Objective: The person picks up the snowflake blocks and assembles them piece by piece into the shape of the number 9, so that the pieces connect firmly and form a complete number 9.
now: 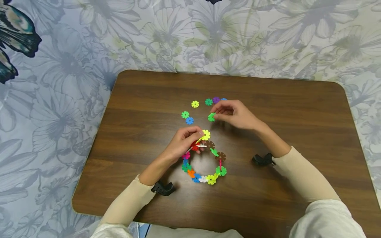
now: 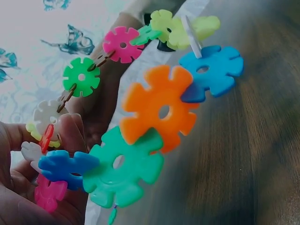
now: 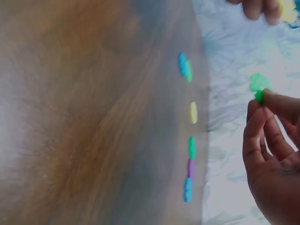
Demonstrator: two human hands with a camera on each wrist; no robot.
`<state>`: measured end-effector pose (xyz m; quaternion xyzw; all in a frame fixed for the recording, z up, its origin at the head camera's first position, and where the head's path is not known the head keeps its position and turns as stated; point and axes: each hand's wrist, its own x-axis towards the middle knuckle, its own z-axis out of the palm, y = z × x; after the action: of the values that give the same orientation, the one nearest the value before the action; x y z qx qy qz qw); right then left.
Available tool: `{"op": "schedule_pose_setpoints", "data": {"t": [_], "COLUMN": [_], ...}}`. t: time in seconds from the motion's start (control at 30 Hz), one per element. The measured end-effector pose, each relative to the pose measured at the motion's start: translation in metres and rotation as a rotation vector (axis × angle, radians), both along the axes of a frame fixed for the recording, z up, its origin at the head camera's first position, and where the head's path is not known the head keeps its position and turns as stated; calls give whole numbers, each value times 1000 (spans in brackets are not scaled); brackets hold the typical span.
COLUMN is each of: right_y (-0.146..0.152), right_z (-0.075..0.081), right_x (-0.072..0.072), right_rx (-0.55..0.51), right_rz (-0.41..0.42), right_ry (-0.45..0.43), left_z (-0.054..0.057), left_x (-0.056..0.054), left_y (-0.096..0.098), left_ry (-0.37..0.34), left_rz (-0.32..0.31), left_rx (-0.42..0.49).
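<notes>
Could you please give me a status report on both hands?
Left hand holding a multicoloured, ring-shaped chain of notched plastic discs. Right hand pinching a green notched plastic disc, apart from the chain. Nothing visible in the gap between them.

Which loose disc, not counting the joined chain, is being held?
The bright green disc pinched by the right hand; its green lookalike, the yellow disc, teal disc, purple disc and two blue discs lie on the table.

Behind the ring of linked discs (image 1: 211, 179), loose discs (image 1: 195, 104) lie on the table (image 1: 143, 102), nearer its far edge (image 1: 232, 77).
</notes>
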<state>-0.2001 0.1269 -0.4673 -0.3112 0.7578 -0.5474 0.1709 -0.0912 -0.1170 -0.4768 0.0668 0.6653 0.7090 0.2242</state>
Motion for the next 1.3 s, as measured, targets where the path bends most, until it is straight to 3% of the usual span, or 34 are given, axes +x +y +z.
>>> {"op": "schedule_pose_setpoints", "data": {"t": [0.13, 0.5, 0.8, 1.03, 1.3], "right_y": [4, 7, 8, 6, -2], "right_z": [21, 14, 13, 16, 35], "right_x": [19, 34, 41, 50, 72], "right_rx": [-85, -136, -164, -166, -151], "right_rz": [40, 59, 46, 1, -42], "right_ry": [-51, -14, 99, 127, 316], "left_z": [1, 3, 3, 5, 3], "left_x": [0, -1, -1, 0, 1], "left_y": [0, 3, 3, 7, 9], "left_ry": [-11, -25, -24, -1, -3], "left_rz": [4, 10, 27, 15, 23], "left_rx": [15, 47, 76, 65, 69]}}
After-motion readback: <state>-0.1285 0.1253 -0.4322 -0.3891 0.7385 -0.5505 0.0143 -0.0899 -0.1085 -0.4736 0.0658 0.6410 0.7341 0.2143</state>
